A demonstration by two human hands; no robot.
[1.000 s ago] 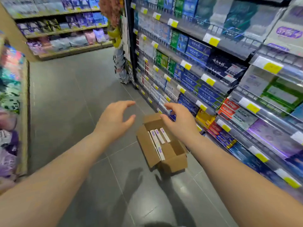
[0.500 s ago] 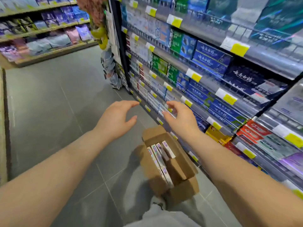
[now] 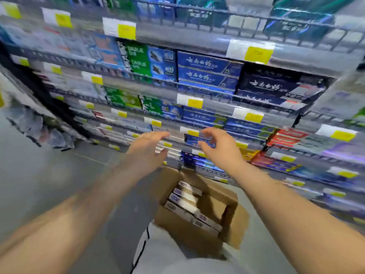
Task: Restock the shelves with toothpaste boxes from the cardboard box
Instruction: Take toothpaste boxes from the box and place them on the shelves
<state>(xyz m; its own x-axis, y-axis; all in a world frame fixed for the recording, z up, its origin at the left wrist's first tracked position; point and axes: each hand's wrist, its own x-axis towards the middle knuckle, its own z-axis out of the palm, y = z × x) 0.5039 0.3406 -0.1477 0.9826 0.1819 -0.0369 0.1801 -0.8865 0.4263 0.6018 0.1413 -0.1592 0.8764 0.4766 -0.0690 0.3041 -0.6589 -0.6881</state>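
I see a brown cardboard box (image 3: 177, 232), open at the top with flaps out, sitting low at the foot of the grey wire-railed shelves (image 3: 207, 40). Inside it, long white toothpaste boxes (image 3: 184, 196) with purple labels lie flat, side by side, filling its left side. The shelves are packed with blue, green and red cartons (image 3: 203, 68).

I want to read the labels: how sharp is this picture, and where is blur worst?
Head view: motion blur smears the shelves, worst at the left and right edges; the blue boxes in the centre are sharpest. Head view: wide-angle distortion bends the shelf rails; the left hand, right hand and cardboard box are soft.
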